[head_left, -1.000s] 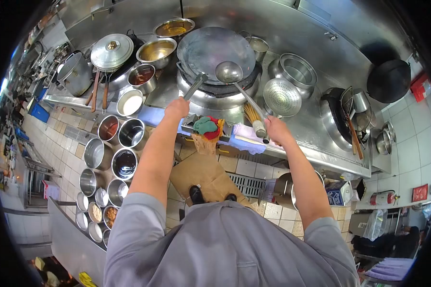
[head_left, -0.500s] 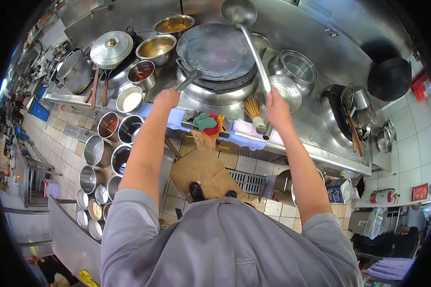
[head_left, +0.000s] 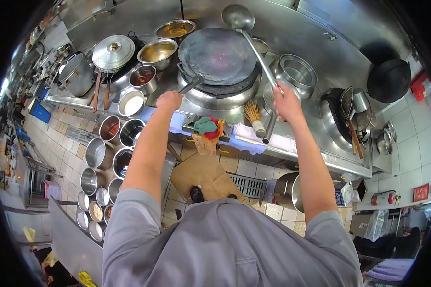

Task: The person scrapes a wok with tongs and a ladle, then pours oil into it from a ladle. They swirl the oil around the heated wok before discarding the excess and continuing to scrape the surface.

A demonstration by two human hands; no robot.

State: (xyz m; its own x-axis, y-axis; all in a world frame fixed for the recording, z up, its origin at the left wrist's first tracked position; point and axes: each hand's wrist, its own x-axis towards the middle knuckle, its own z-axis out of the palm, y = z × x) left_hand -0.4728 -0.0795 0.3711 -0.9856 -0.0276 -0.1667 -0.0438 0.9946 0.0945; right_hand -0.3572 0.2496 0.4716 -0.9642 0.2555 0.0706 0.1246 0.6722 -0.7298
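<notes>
Steel ladle (head_left: 238, 16) is clenched by its long handle in the right hand (head_left: 286, 101), its bowl now raised past the far rim of the wok (head_left: 218, 55), where a second ago it lay inside. The left hand (head_left: 170, 100) stays wrapped around the wok's handle. The pan sits bare on the burner, with sauce bowls (head_left: 156, 50) just left.

No legible text or numbers anywhere.

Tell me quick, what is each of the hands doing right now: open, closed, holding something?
Left hand: closed on the wok handle.
Right hand: closed on the ladle, gripping its long shaft.
</notes>
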